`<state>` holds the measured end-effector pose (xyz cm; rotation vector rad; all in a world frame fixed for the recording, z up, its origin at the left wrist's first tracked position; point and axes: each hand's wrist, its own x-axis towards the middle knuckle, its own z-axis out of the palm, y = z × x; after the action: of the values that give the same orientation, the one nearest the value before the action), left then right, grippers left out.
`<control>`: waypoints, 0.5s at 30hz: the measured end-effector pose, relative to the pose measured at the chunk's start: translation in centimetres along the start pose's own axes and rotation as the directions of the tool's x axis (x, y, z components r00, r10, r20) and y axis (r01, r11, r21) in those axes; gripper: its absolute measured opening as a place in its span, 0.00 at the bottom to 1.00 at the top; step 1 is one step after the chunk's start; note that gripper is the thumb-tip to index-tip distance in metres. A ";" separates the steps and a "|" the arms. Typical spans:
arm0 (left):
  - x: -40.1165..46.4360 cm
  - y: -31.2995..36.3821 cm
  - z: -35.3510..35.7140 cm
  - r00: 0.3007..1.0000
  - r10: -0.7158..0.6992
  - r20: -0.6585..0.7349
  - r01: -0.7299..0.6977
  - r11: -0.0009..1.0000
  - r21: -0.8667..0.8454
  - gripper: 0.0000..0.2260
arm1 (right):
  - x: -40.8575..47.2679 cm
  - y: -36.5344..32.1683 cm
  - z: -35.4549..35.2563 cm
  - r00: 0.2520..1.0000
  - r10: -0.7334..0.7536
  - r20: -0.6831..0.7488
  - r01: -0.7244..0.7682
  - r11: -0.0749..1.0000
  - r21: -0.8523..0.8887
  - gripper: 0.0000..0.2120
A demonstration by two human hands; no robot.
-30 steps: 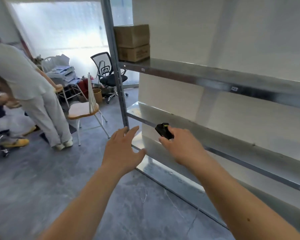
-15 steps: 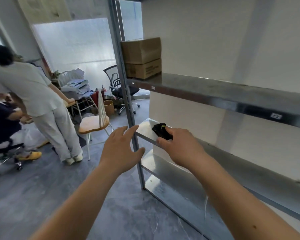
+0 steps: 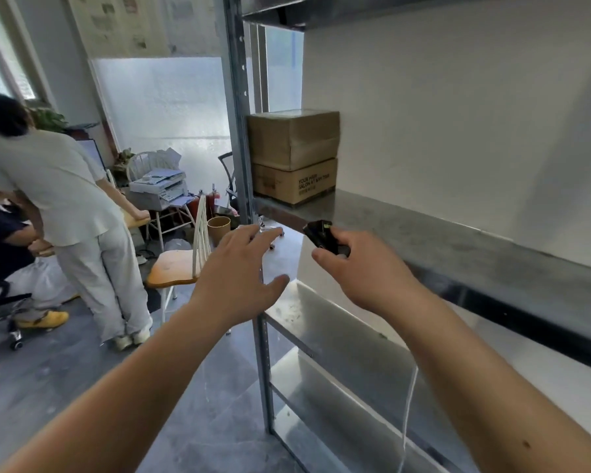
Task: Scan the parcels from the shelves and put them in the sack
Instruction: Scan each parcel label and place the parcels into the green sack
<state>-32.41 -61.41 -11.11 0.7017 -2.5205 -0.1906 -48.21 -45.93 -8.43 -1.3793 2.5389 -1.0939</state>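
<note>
Two brown cardboard parcels stand stacked at the left end of a metal shelf (image 3: 458, 240): the upper parcel (image 3: 292, 138) on the lower parcel (image 3: 296, 182), which has dark print on its side. My right hand (image 3: 359, 271) grips a small black scanner (image 3: 323, 235) in front of the shelf edge, below and to the right of the parcels. My left hand (image 3: 239, 274) is raised with fingers spread and holds nothing, just left of the shelf's upright post (image 3: 243, 148). A white cord (image 3: 410, 404) hangs under my right forearm.
A person in light clothes (image 3: 69, 206) stands at the left, bent over a desk, beside a seated person (image 3: 0, 240). A wooden chair (image 3: 181, 268) stands between them and the shelving. Lower shelves (image 3: 338, 336) are bare metal. A white sack (image 3: 45, 278) lies on the floor behind the standing person.
The view has tilted upward and come closer to the shelving, so the stacked parcels appear nearer. Both hands have risen toward the shelf with the parcels; the scanner stays in my right hand.
</note>
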 end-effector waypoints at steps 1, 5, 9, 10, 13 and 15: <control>1.4 -0.4 -0.1 1.000 0.007 -0.006 -0.007 1.000 -0.002 0.35 | 1.1 0.0 0.1 1.000 -0.008 -0.003 0.008 1.000 0.004 0.19; 7.0 -2.2 -0.3 0.996 0.049 -0.071 -0.046 0.998 0.050 0.36 | 5.7 -0.5 0.6 0.998 -0.023 -0.064 0.023 1.000 0.003 0.21; 12.8 -4.4 -0.5 0.982 0.111 -0.151 -0.103 0.993 0.063 0.37 | 10.0 -1.5 0.8 0.991 0.002 -0.137 -0.003 1.000 -0.005 0.19; 14.3 -5.0 -0.6 0.976 0.141 -0.167 -0.133 0.989 0.056 0.36 | 11.1 -1.7 0.7 0.987 0.009 -0.163 -0.011 1.000 -0.012 0.20; 19.0 -6.4 -1.0 0.934 0.295 -0.203 -0.288 0.956 0.065 0.34 | 14.4 -2.2 0.6 0.971 0.042 -0.235 -0.057 0.997 -0.056 0.20; 22.3 -7.1 -1.3 0.892 0.412 -0.189 -0.396 0.911 0.116 0.33 | 16.3 -2.4 0.6 0.958 0.072 -0.278 -0.097 0.992 -0.079 0.18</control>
<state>-44.99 -79.05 -2.04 0.1950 -2.4121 0.1213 -56.06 -59.37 -2.91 -1.1972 2.8456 -1.2467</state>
